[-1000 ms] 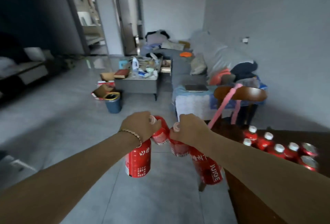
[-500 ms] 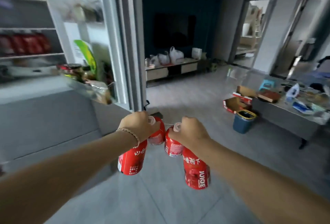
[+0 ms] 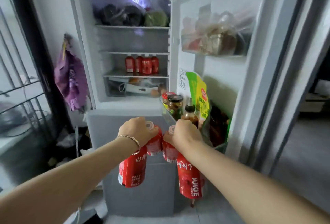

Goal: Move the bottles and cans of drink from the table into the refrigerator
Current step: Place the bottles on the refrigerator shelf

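Low before the open refrigerator [image 3: 134,39], four red juice bottles [image 3: 190,179] hang by their white-capped necks, two clamped in the left grip [image 3: 137,130], two in the right grip [image 3: 185,132], exactly as half a second ago; the view then faced the living room, now the refrigerator's inside. Labels carry white lettering, one reading JUICE. Four more red bottles [image 3: 142,63] stand on the third shelf [image 3: 116,76].

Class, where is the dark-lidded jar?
Head view, right of centre: dark-lidded jar in the door's lower rack, between a red-lidded jar and a sauce bottle.
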`<move>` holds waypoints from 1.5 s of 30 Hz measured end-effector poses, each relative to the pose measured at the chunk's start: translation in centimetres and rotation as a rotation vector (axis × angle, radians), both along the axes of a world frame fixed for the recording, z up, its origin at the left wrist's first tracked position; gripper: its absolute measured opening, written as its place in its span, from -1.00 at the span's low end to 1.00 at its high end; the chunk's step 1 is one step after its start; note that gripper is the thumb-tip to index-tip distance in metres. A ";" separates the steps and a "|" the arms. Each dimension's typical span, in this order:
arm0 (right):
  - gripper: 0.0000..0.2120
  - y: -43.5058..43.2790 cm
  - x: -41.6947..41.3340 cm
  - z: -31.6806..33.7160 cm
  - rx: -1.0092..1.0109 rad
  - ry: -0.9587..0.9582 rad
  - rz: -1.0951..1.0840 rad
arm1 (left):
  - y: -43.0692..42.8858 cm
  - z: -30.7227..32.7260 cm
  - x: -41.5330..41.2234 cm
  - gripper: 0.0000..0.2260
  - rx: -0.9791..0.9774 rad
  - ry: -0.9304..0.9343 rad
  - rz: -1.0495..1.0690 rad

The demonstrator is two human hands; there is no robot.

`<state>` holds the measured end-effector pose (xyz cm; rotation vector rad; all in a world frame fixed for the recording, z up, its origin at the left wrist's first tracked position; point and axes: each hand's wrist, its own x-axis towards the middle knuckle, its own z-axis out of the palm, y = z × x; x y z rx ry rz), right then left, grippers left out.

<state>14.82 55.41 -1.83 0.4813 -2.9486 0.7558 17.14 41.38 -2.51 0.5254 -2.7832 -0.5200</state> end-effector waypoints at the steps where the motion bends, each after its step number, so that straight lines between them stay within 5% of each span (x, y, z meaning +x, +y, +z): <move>1: -0.87 -1.5 -2.1 0.6 -0.006 0.010 0.034 | -1.2 0.6 -1.5 -0.65 0.011 0.010 0.042; 12: -0.82 -16.4 -19.4 4.4 -0.281 0.132 0.116 | -14.6 6.8 -15.7 -0.63 -0.034 0.186 0.295; 16: -0.73 -21.8 -24.8 5.5 -0.358 0.123 0.051 | -20.1 7.6 -21.4 -0.65 -0.046 0.205 0.258; 24: -0.57 -30.5 -35.4 10.1 -0.203 0.259 -0.024 | -30.9 10.6 -32.1 -0.57 -0.033 0.208 0.107; 37: -0.56 -37.3 -45.2 11.2 -0.084 0.258 -0.169 | -39.0 10.7 -44.0 -0.59 -0.053 0.229 -0.067; 45: -0.57 -36.8 -47.1 6.5 -0.306 0.256 -0.087 | -39.2 7.9 -44.5 -0.60 0.048 0.350 -0.082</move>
